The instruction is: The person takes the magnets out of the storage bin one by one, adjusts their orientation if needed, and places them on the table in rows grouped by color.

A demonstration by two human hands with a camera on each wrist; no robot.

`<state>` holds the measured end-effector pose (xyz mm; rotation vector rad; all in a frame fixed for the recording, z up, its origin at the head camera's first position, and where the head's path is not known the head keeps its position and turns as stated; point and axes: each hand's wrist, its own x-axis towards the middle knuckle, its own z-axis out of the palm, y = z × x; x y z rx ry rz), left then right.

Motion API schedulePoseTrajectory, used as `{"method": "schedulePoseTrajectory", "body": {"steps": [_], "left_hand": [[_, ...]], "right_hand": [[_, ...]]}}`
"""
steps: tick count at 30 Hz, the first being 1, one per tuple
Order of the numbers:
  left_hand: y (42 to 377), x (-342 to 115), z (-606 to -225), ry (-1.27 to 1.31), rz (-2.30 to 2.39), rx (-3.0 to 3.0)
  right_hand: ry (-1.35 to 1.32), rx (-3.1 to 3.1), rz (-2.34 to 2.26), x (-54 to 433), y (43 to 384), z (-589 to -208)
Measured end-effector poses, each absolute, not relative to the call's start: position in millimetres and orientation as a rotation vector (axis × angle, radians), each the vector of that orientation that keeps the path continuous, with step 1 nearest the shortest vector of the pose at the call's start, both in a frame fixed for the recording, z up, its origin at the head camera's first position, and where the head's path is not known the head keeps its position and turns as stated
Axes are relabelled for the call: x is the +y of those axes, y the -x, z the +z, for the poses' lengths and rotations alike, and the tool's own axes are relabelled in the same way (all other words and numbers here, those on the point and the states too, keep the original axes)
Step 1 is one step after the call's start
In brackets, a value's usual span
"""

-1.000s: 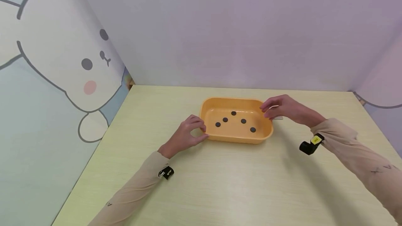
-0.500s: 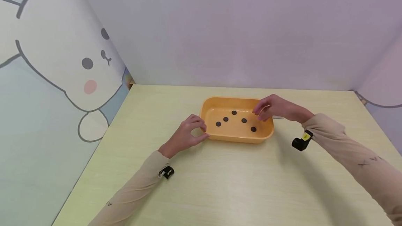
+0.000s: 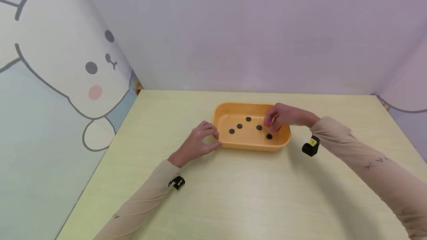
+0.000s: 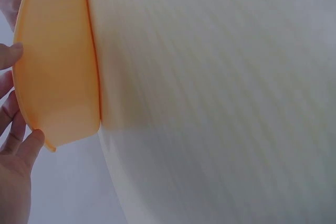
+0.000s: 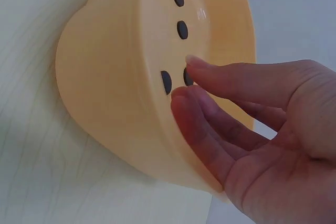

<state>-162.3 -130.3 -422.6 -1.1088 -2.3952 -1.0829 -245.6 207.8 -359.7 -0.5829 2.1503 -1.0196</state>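
An orange rectangular tray (image 3: 250, 147) lies on the pale table with several small dark round discs (image 3: 239, 126) spread on its floor. At its left near corner, my left hand (image 3: 197, 142) grips the rim between thumb and fingers; the left wrist view shows fingertips over the orange rim (image 4: 18, 85). My right hand (image 3: 283, 117) hangs over the right part of the tray, fingers bent and thumb apart from them. In the right wrist view, a gap with nothing held shows between the thumb and fingers (image 5: 202, 124), and a disc (image 5: 166, 82) shows just beyond the fingertips.
The pale wooden table (image 3: 233, 195) meets a lilac wall (image 3: 250, 40) behind the tray. On the left stands a panel with a cartoon animal (image 3: 73, 58). Both forearms wear beige sleeves with small black wrist cameras (image 3: 311, 146).
My right hand has moved left and slightly down, from the tray's right rim to over its inside. My left hand stays at the corner, and the discs have kept their places.
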Motion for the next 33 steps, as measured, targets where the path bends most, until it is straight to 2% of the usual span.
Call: {"method": "schedulePoseTrajectory", "body": {"steps": [19, 33], "left_hand": [[163.4, -132.7, -424.4, 1.097, -1.087, -2.394], [163.2, -130.9, -425.8, 1.104, -1.104, -2.369]], "right_hand": [[0.640, 2.315, -0.528, 180.2, 252.1, -372.9], [0.629, 2.436, -0.429, 175.3, 242.8, -383.0]]}}
